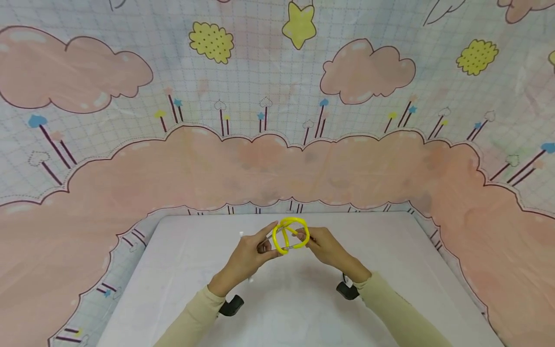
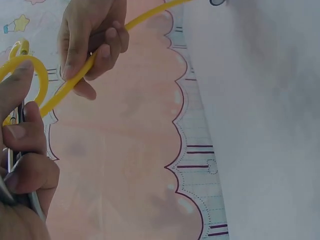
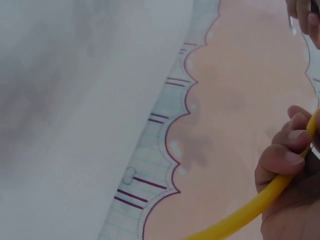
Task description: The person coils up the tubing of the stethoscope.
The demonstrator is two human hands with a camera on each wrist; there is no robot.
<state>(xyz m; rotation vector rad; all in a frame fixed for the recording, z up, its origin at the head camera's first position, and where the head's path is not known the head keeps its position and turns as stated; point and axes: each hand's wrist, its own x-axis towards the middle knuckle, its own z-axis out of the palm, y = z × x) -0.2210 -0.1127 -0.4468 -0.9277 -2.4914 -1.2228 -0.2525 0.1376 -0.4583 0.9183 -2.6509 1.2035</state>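
Note:
Above the far part of the table, both hands hold a slingshot with yellow rubber tubing [image 1: 308, 231] bent into loops. My left hand [image 1: 249, 250] grips its metal frame [image 2: 21, 112], thumb and fingers curled around the handle end. At the other side, my right hand [image 1: 325, 243] pinches the tubing near a dark brown pouch [image 2: 100, 37], which its fingers partly cover. In the right wrist view the yellow tube [image 3: 235, 220] runs out from under the curled fingers [image 3: 282, 162]. The left hand shows only in part there, at the upper right corner.
Beneath the hands lies a white tabletop [image 1: 282, 313]. A cloth with pink clouds and stars [image 1: 303, 168] hangs behind and along both sides of it. Black camera mounts [image 1: 231, 306] sit under the wrists, and both forearms have beige sleeves [image 1: 188, 318].

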